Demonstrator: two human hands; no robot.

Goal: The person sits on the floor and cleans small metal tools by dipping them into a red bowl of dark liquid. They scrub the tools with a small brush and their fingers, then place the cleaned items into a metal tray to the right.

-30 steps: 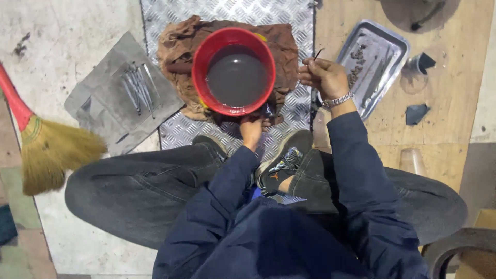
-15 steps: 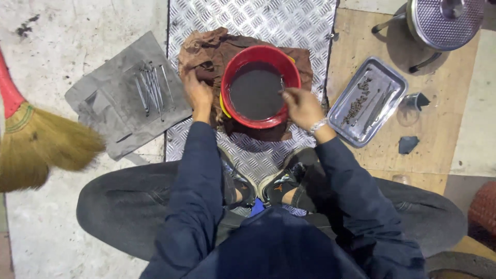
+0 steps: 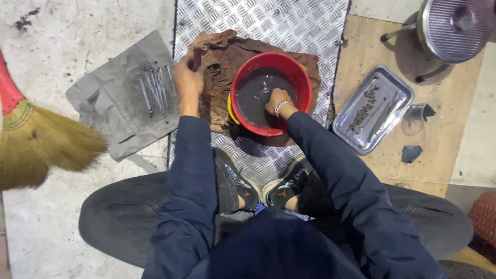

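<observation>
Sitting on a concrete floor with a checkered steel plate before me, I dip my right hand into the dark liquid of the red bucket at the plate's middle, its grip unclear, while my left hand pinches the brown rag beside the bucket's left rim, near a grey sheet of metal rods.

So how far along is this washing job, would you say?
Partway, it seems. Several long metal pieces lie in a row on the grey sheet, apparently done. The right hand is in the dark liquid of the red bowl; the left hand rests at the brown rag. More grimy pieces wait on the steel tray.
</observation>
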